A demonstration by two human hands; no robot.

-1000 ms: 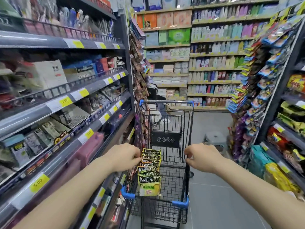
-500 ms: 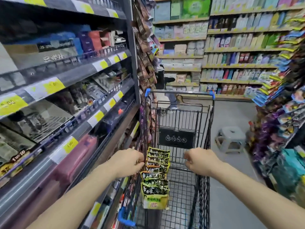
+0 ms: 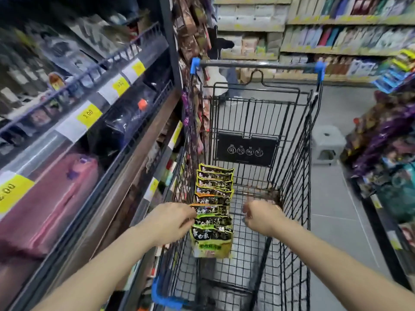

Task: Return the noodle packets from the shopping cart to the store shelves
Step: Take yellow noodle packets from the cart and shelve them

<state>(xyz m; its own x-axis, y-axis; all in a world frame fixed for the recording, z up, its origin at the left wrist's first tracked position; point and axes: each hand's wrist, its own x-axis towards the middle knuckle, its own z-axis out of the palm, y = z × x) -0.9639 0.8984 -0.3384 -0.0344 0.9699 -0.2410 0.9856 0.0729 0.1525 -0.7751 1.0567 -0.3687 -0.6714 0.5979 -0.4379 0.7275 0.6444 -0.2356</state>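
Since the earlier frame both hands have dropped into the shopping cart [image 3: 298,153]: the left hand [image 3: 173,221] curls its fingers against the upright row of noodle packets [image 3: 213,212] along the cart's left wall, apparently selecting one, while the right hand [image 3: 262,217] hangs loosely curled, holding nothing. Store shelves [image 3: 116,90] flank left; a stool [image 3: 326,144] waits on the grey floor beyond.
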